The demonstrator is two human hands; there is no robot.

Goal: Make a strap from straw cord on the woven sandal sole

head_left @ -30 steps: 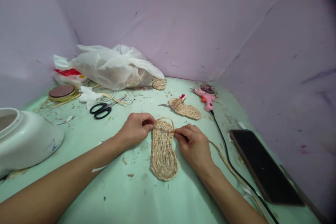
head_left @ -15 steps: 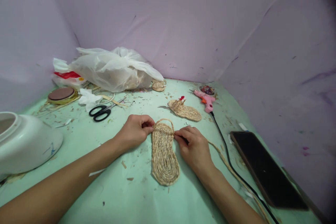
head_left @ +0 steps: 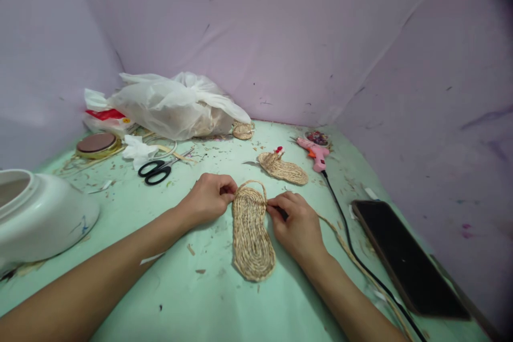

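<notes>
A coiled straw-rope sole (head_left: 254,240), shaped like a small slipper, lies on the green tabletop between my hands. From its far end a loop of straw rope (head_left: 253,182) arches over the toe. My left hand (head_left: 212,196) pinches the loop's left side at the sole's edge. On the right edge, my right hand (head_left: 295,222) pinches the rope where the loop comes down; the loose rope (head_left: 340,243) trails from behind this hand toward the lower right. Beyond them lies a small straw slipper (head_left: 284,167) with a red decoration on top.
A pink glue gun (head_left: 315,154) rests at the back right, its black cord (head_left: 340,214) running forward past a phone (head_left: 406,262). Black-handled scissors (head_left: 155,171), a white plastic bag (head_left: 172,107) and a round tin (head_left: 97,144) lie back left. A white pot (head_left: 52,224) stands at left.
Both hands keep the same pinch on the rope and sole. The whole view has shifted very slightly; nothing else has visibly moved.
</notes>
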